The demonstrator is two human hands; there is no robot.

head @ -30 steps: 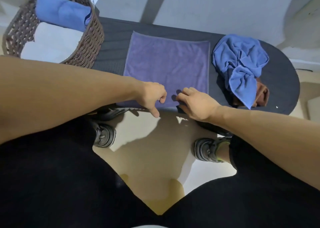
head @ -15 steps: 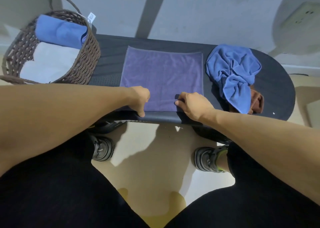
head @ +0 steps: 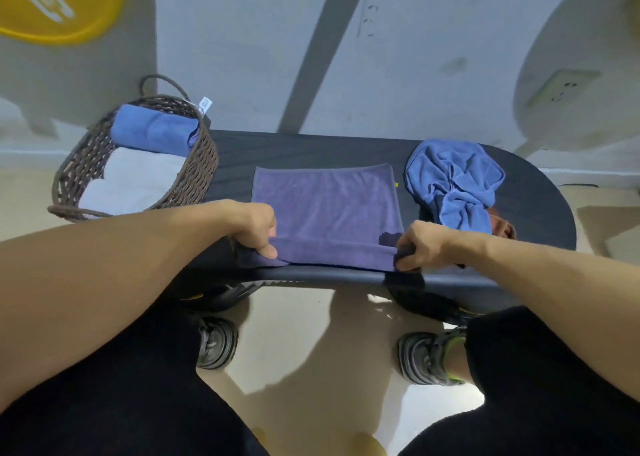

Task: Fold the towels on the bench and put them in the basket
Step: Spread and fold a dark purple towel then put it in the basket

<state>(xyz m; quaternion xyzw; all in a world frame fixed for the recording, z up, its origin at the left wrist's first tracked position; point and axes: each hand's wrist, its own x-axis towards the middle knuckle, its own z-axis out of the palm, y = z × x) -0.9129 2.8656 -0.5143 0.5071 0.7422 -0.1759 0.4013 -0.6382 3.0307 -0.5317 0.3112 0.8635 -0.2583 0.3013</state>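
Observation:
A purple towel lies spread flat in the middle of the dark bench. Its near edge is lifted and rolled over. My left hand pinches that edge at the near left corner. My right hand grips the near right corner. A woven brown basket stands on the bench's left end and holds a folded blue towel and a folded white towel. A crumpled blue towel is heaped on the right, with a brown towel partly hidden under it.
A grey wall rises directly behind the bench, with a socket at the right. My legs and shoes are below the bench's near edge, on a pale floor. A yellow round object is at the top left.
Both hands moved apart from the middle of the near edge to its two corners and took hold of them. The near edge is now raised. The view tilted upward.

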